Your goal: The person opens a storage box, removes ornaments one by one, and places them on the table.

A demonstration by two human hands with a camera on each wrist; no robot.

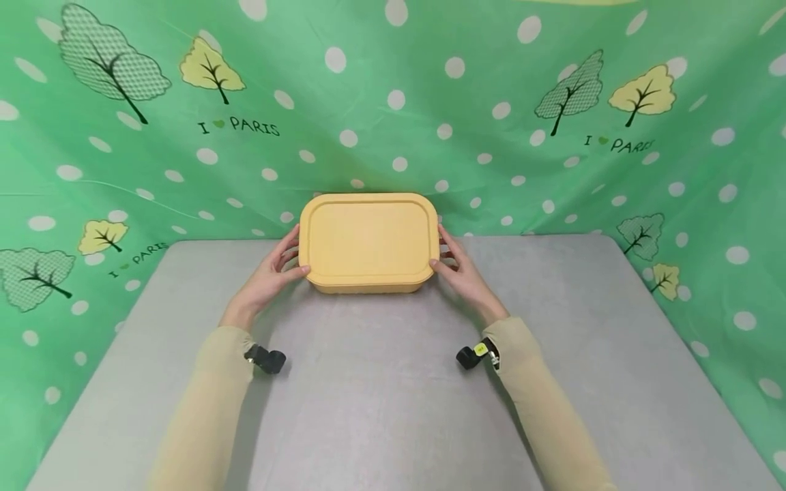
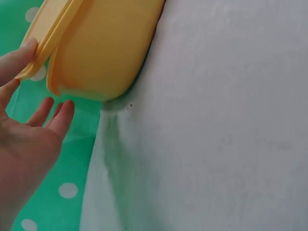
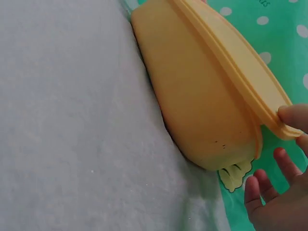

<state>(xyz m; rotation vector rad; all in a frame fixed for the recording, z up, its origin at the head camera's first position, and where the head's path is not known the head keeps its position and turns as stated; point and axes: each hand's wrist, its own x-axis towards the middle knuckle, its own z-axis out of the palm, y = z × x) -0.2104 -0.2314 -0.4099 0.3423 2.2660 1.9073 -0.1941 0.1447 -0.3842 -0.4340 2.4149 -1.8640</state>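
Observation:
A yellow rectangular container point(image 2: 106, 53) with rounded corners stands on the grey table near its back edge. Its matching yellow lid point(image 1: 371, 239) sits tilted over it, and both wrist views show a gap between lid and rim. At the lid's left end, my left hand point(image 1: 267, 279) pinches the edge, thumb on top and other fingers at the side. On the opposite end my right hand point(image 1: 463, 276) grips the lid in the same way. The lower fingers of each hand are spread beside the container. The container's inside is hidden under the lid.
The grey table point(image 1: 368, 395) extends in front of the container and to both sides. A green curtain point(image 1: 399, 129) with white dots and printed trees hangs close behind it and along the sides. Each wrist carries a small black camera point(image 1: 267, 358).

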